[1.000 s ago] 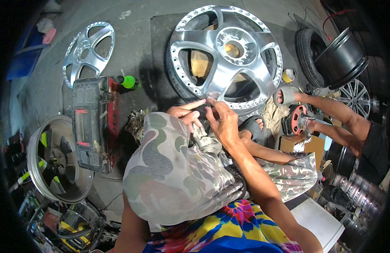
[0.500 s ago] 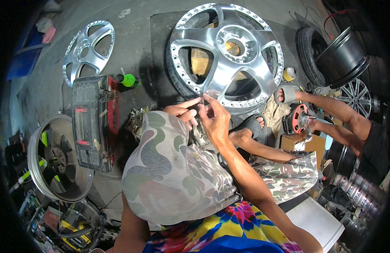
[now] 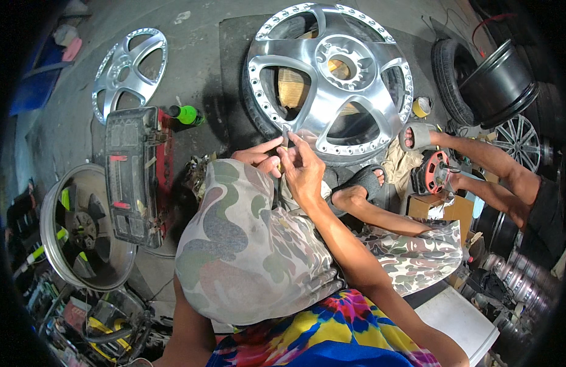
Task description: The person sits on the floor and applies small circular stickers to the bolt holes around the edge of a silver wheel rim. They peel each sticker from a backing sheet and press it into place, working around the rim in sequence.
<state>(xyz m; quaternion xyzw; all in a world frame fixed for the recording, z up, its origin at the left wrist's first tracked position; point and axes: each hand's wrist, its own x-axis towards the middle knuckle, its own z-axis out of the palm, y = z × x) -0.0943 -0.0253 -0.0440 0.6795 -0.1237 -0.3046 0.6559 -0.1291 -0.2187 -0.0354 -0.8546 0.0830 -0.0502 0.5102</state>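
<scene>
Wheel (image 3: 324,103), right hand (image 3: 303,175) by edge, floor (image 3: 200,58) left

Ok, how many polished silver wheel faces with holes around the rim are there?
2. One large polished silver five-spoke wheel face is ahead of the right hand; the other silver five-spoke wheel face is beyond the black-and-red toolbox. More may be hidden.

Your left hand (image 3: 257,155) is just short of the large wheel (image 3: 324,101), its index finger extended. Your right hand (image 3: 302,171) is beside it, near the wheel's closest rim, fingers bent and pinched with the thumb. Your right forearm (image 3: 350,251) slopes toward the wheel; the left is mostly hidden.
</scene>
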